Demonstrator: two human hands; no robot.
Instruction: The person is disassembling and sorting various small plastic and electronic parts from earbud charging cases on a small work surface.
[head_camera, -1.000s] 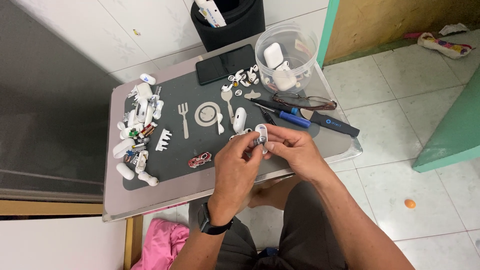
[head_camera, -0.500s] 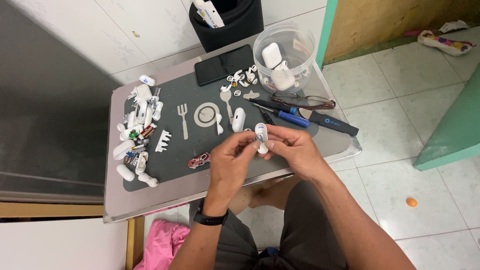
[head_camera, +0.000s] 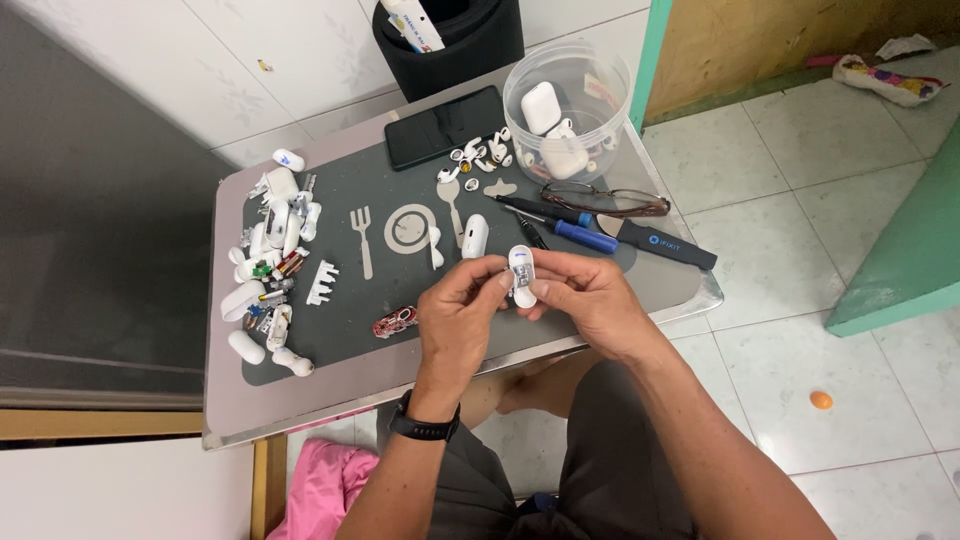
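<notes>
Pinching one small white case (head_camera: 521, 276) from both sides, left hand (head_camera: 460, 315) and right hand (head_camera: 590, 300) hold it upright, long axis vertical, above the bench (head_camera: 300, 420) edge.

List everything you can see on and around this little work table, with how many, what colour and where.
small white earbud-case part: one, white, held between both hands above the mat's front edge
mat: one, dark grey, covering the metal table
phone: one, black, back of mat
clear tub: one, holding white cases, back right
glasses: one pair, dark-framed, right of mat
screwdrivers: two or three, blue and black, right
white earbud parts: a pile, too many to count, left side
black bin: one, behind table
pink cloth: one, on the floor at left
wristwatch: one, black, left wrist
left hand: gripping the part
right hand: gripping the part
</notes>
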